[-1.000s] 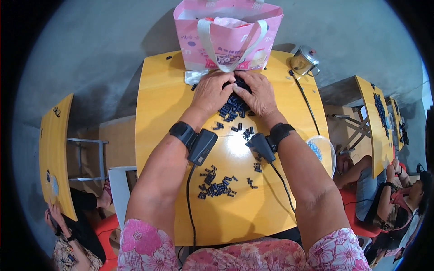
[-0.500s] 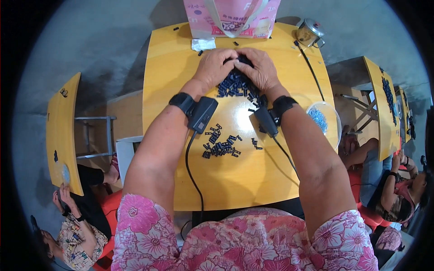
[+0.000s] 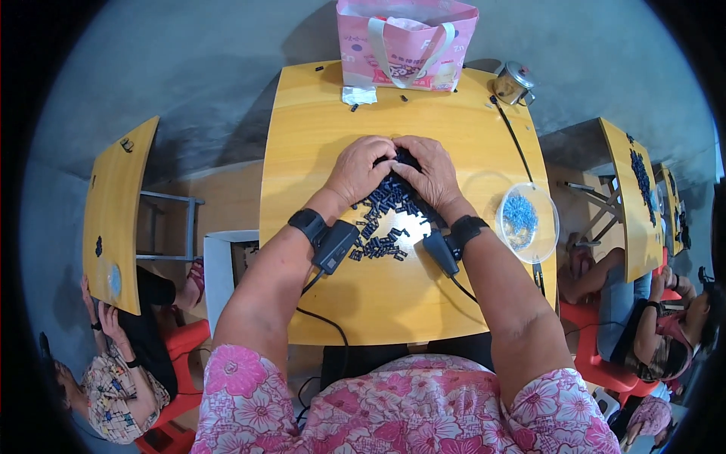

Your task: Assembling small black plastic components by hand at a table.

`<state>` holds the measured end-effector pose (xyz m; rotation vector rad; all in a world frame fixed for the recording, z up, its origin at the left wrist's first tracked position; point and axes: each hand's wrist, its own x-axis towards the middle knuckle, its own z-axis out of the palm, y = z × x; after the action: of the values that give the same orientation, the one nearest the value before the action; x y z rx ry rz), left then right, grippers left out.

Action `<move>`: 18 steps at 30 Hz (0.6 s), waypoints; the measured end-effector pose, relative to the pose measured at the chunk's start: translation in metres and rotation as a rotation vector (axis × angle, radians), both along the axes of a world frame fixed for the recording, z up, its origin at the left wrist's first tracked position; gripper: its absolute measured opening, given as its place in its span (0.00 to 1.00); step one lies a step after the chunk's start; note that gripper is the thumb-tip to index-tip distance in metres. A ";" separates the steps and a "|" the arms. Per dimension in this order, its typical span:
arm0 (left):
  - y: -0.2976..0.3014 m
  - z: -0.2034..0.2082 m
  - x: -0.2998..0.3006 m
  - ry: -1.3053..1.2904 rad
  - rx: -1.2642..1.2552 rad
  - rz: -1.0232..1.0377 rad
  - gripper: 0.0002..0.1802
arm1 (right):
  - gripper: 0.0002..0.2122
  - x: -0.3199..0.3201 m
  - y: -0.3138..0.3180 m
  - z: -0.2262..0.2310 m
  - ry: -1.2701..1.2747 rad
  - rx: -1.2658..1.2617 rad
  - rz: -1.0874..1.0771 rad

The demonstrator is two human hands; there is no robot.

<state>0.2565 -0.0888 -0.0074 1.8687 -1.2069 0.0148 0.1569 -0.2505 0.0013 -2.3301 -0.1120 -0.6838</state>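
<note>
My left hand (image 3: 361, 171) and my right hand (image 3: 429, 172) are cupped together at the far end of a pile of small black parts (image 3: 382, 216) on the yellow table (image 3: 325, 136). Both hands rest on the heap with their fingers curled over a dark clump of the parts between them. More of the black parts lie scattered toward me, between my wrists. Each wrist wears a black band with a small black device and a cable.
A pink bag (image 3: 406, 41) stands at the table's far edge, with a metal pot (image 3: 513, 82) to its right. A clear round dish of blue bits (image 3: 525, 221) sits at the right edge. Other yellow tables (image 3: 113, 204) and seated people flank both sides.
The view has shifted, so the table and bag sit lower and more centred. My hands stay cupped over the pile and have drawn it slightly toward me.
</note>
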 end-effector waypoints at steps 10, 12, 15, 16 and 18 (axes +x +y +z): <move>0.024 0.002 -0.031 0.006 0.007 0.008 0.07 | 0.20 -0.029 0.025 -0.002 0.045 -0.043 -0.029; 0.030 0.002 -0.038 0.009 0.000 0.007 0.07 | 0.20 -0.036 0.032 0.001 0.057 -0.035 -0.031; 0.033 0.003 -0.039 -0.016 0.040 0.033 0.08 | 0.19 -0.039 0.037 0.005 0.092 -0.005 -0.056; 0.034 0.003 -0.042 -0.004 0.028 0.025 0.07 | 0.19 -0.041 0.039 0.004 0.088 -0.022 -0.054; 0.038 0.002 -0.045 0.004 0.014 0.020 0.07 | 0.18 -0.044 0.041 0.005 0.078 -0.041 -0.048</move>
<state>0.2119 -0.0511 -0.0051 1.8922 -1.1882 0.0141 0.1128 -0.2097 0.0067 -2.4024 -0.0347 -0.6187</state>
